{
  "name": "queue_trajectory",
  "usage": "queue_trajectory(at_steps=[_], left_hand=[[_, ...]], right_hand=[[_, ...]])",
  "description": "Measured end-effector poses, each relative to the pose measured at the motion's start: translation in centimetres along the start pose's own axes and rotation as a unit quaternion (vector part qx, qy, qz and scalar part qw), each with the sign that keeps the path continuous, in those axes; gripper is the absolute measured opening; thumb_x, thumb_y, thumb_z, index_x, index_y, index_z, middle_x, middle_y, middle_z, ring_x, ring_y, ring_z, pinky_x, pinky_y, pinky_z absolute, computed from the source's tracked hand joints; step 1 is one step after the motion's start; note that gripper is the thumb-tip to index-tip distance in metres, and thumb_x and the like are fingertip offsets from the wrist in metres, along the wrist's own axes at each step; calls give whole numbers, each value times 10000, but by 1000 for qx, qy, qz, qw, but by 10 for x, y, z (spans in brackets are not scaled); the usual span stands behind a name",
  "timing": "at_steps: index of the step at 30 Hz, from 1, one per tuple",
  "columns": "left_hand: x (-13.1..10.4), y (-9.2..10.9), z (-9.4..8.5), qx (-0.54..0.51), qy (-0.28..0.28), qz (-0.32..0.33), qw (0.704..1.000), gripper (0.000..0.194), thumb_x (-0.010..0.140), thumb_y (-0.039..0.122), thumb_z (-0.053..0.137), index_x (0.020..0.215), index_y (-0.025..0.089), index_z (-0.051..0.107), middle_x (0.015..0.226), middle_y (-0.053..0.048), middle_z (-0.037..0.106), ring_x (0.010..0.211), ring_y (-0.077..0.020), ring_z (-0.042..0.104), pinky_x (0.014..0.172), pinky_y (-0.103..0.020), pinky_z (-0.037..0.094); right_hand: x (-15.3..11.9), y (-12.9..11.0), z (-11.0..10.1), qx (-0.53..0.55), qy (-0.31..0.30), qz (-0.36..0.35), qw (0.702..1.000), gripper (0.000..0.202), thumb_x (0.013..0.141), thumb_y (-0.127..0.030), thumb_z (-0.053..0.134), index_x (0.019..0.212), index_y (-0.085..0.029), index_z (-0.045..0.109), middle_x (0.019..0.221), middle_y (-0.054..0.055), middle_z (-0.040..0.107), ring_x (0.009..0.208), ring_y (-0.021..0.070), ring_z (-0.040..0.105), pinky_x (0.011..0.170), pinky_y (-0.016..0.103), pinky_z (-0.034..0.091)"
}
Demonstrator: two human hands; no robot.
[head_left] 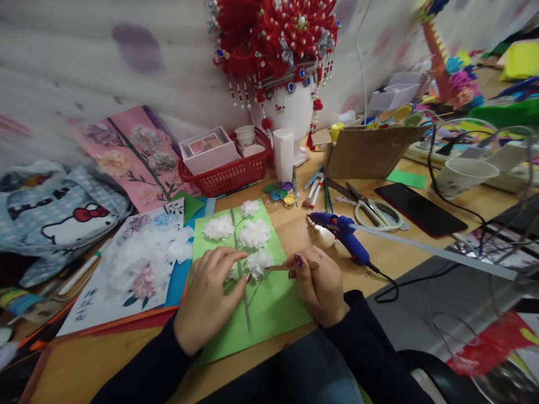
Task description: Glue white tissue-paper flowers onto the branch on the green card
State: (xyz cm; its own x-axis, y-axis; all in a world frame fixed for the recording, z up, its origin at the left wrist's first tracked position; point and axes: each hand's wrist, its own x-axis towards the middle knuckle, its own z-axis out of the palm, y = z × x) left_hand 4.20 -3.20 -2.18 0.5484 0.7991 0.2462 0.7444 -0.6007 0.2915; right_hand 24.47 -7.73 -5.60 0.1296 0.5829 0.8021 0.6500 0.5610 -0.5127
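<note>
A bright green sheet (273, 322) carries several white ruffled paper flowers (255, 233) along a painted grey-green stem (247, 314). My left hand (214, 297) rests on the sheet with its fingers apart, thumb and index near the lower flower (258, 264). It partly covers another small white flower. In my right hand (318, 286) a thin tan stick-like tool (280, 267) is pinched between thumb and fingers. Its dark tip points left, at the right edge of that lower flower. Whether the tip touches the petals I cannot tell.
Loose white petals (143, 252) lie on a printed sheet at left. A blue hot glue gun (347, 238) with a long glue stick and cord lies right, near scissors (374, 207) and a black phone (421, 209). Behind stand a red basket (227, 179) and a beaded red headdress (273, 45).
</note>
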Motion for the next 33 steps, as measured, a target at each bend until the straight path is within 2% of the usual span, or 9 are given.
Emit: queue_trajectory(at_steps=[3, 6, 12, 15, 20, 24, 28, 30, 33], left_hand=[[-29, -8, 6, 129, 30, 33, 991, 430, 930, 342, 482, 1330, 185, 511, 1348, -120, 571, 1236, -310, 463, 979, -468, 316], [-46, -11, 17, 195, 23, 55, 979, 476, 960, 390, 427, 1370, 157, 493, 1413, -124, 533, 1290, -335, 410, 999, -493, 274], [-46, -1, 22, 195, 50, 15, 979, 401, 946, 451, 457, 1246, 254, 638, 1445, -98, 506, 1312, -336, 409, 1068, -531, 223], [-44, 2, 21, 192, 51, 28, 980, 330, 922, 467, 520, 1161, 309, 684, 1430, -55, 529, 1301, -319, 434, 1111, -534, 162], [-45, 3, 21, 213, 56, 58, 974, 321, 930, 426, 535, 1182, 282, 672, 1426, -46, 533, 1303, -307, 441, 1151, -540, 61], [-46, 4, 21, 216, 45, 66, 973, 315, 942, 369, 532, 1217, 273, 651, 1435, -53, 523, 1312, -297, 445, 1162, -549, 34], [-48, 3, 25, 208, 51, 66, 975, 308, 949, 330, 525, 1221, 253, 648, 1411, -69, 547, 1316, -292, 451, 1167, -550, 19], [-50, 3, 28, 197, 43, 61, 978, 318, 948, 313, 529, 1242, 255, 634, 1414, -78, 543, 1327, -297, 444, 1164, -567, 45], [-52, 2, 31, 185, 45, 51, 980, 322, 944, 287, 524, 1248, 257, 625, 1399, -93, 557, 1327, -313, 446, 1147, -596, 121]], right_hand=[[-1, 0, -1, 0, -17, -2, 1000, 256, 955, -137, 392, 813, -201, 595, 620, -1, 621, 584, 131, 571, 594, 269, 438], [0, -1, -2, -2, -40, -14, 999, 230, 957, -145, 395, 843, -202, 586, 637, 5, 628, 593, 135, 571, 610, 273, 448], [2, -1, -2, -3, -104, -41, 994, 236, 968, -168, 375, 850, -193, 577, 621, 6, 599, 569, 135, 530, 613, 276, 446], [1, 0, -1, 6, -120, -55, 991, 246, 971, -173, 359, 849, -187, 573, 624, 14, 598, 566, 138, 521, 611, 281, 444], [2, 0, 1, 26, -135, -91, 986, 214, 976, -199, 375, 895, -186, 573, 666, 25, 619, 581, 140, 545, 627, 292, 458], [2, 0, 2, 2, -127, -72, 989, 275, 984, -223, 353, 848, -200, 590, 635, 20, 615, 584, 147, 559, 609, 278, 461], [-3, 0, 2, -7, -104, -10, 995, 294, 990, -233, 353, 861, -191, 614, 652, 17, 641, 585, 133, 597, 593, 261, 464], [-7, 1, 2, 6, -62, 46, 997, 326, 1001, -267, 342, 853, -186, 621, 621, 6, 639, 540, 119, 594, 562, 248, 461], [-12, 2, 3, 47, 43, 137, 989, 409, 1011, -366, 322, 802, -175, 617, 524, -14, 592, 456, 114, 561, 504, 245, 449]])
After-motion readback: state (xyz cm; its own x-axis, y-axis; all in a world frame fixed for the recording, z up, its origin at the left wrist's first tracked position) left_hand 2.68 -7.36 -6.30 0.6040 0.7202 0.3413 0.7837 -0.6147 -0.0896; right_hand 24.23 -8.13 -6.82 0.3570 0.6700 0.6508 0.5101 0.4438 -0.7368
